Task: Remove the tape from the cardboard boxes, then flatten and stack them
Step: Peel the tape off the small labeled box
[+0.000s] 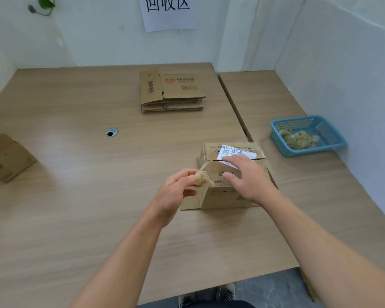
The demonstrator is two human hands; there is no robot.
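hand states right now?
Left hand: pinching a wad of tape.
Right hand: open, fingers flat on the cardboard box.

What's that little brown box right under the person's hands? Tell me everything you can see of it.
It is a small brown cardboard box standing on the wooden table. Black print marks its sides, and a white shipping label with handwriting lies across its far top edge. One end flap hangs open at the left. The right hand rests flat on its top, while the left hand pinches a crumpled wad of tape, a strand of which runs to the box's upper left corner.
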